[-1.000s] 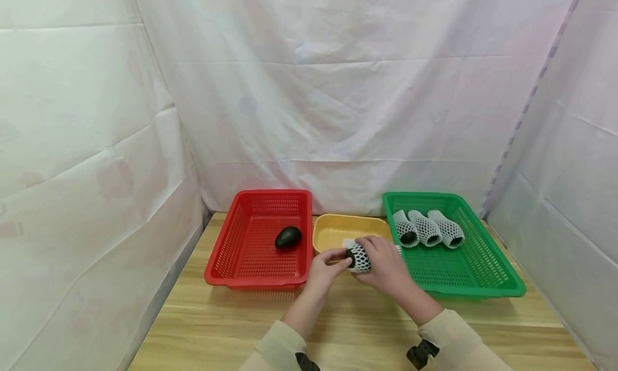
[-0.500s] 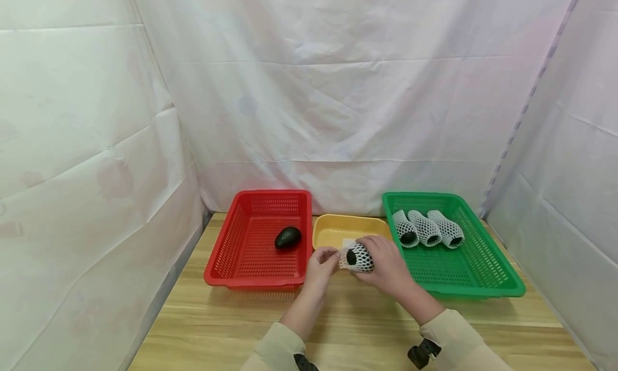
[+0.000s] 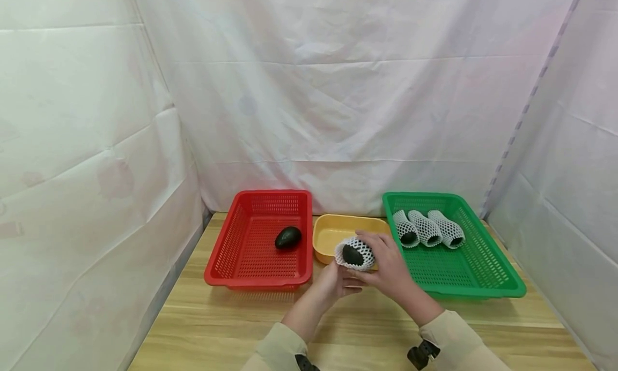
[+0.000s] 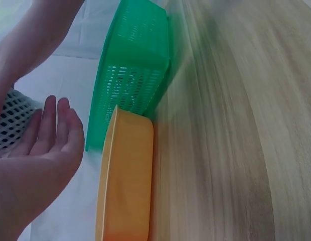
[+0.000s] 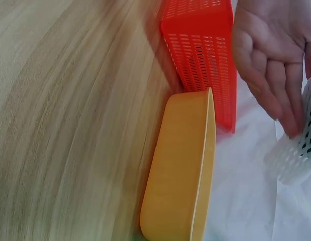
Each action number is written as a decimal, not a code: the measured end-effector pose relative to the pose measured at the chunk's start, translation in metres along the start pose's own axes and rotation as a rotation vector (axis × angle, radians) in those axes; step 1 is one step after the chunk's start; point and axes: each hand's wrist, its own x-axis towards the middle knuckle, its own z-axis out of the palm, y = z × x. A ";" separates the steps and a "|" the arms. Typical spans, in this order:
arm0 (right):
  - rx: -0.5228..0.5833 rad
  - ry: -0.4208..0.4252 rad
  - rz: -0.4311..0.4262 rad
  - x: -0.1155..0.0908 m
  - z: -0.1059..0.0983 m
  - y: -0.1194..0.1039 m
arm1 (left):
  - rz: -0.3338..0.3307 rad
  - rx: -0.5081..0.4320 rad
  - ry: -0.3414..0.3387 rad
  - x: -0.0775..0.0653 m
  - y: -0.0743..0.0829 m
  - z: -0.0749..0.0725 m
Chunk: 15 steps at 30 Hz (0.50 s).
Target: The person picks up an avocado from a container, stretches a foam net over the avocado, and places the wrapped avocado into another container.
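A dark avocado [image 3: 353,255] sits inside a white foam net sleeve [image 3: 365,250], its bare end facing the sleeve's wide left mouth. My right hand [image 3: 392,268] grips the netted avocado from the right, thumb below and fingers over the top. Under it my left hand [image 3: 330,283] lies palm up; in the left wrist view its fingers [image 4: 60,128] are nearly straight and touch the net from below. The right wrist view catches the sleeve's loose end [image 5: 291,160] at its right edge. Another avocado [image 3: 288,237], unwrapped, rests in the red basket [image 3: 211,277].
To the right, a green basket [image 3: 512,290] holds several netted avocados [image 3: 425,228] along its back left. A shallow yellow tray [image 3: 330,221] stands between the two baskets, just behind my hands. The wooden table [image 3: 367,328] reaches toward me, with white sheeting around its back and sides.
My left hand has let go of the sleeve's edge and turned palm up beneath the avocado. The sleeve's mouth is now spread wider and reaches past the avocado's end. My right hand keeps its grip.
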 end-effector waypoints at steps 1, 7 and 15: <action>0.016 -0.004 -0.007 0.000 0.000 0.000 | 0.003 -0.023 -0.021 0.000 0.001 0.001; 0.043 -0.078 -0.057 -0.001 0.000 0.000 | 0.059 -0.187 -0.007 0.001 0.007 0.000; 0.045 -0.078 -0.040 -0.005 0.002 0.000 | 0.194 -0.215 0.082 0.001 0.011 -0.006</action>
